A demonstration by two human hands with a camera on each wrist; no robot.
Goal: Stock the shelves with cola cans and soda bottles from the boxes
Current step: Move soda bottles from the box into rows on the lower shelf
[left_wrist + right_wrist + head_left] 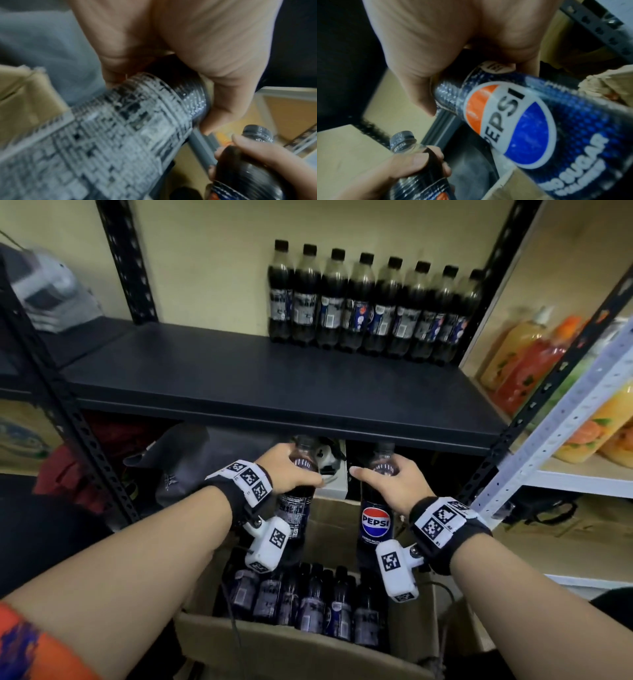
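The person is carrying two cola bottles up from the box, one in each hand, so the step in hand looks like the lift from box to shelf. The left hand (289,470) is wrapping its fingers round the shoulder of the left bottle (296,508), whose label is turned with its small print toward the head camera. The right hand (394,484) is gripping the right bottle (375,522) just below the neck, with the logo facing out. Both bottles are hanging upright and clear of the cardboard box (274,642), with their caps at about the level of the shelf's front edge.

In the head view the box is sitting at 6 o'clock, with more bottles standing in it. The dark shelf (239,378) is spanning the middle, and a row of bottles (373,306) is standing along its back wall at 1 o'clock, reaching the right post. The board to the left of that row, toward 11 o'clock, is bare.

The next move probably calls for raising both bottles over the front edge, then setting them upright beside or in front of the row without knocking it. No cans are showing in any view.
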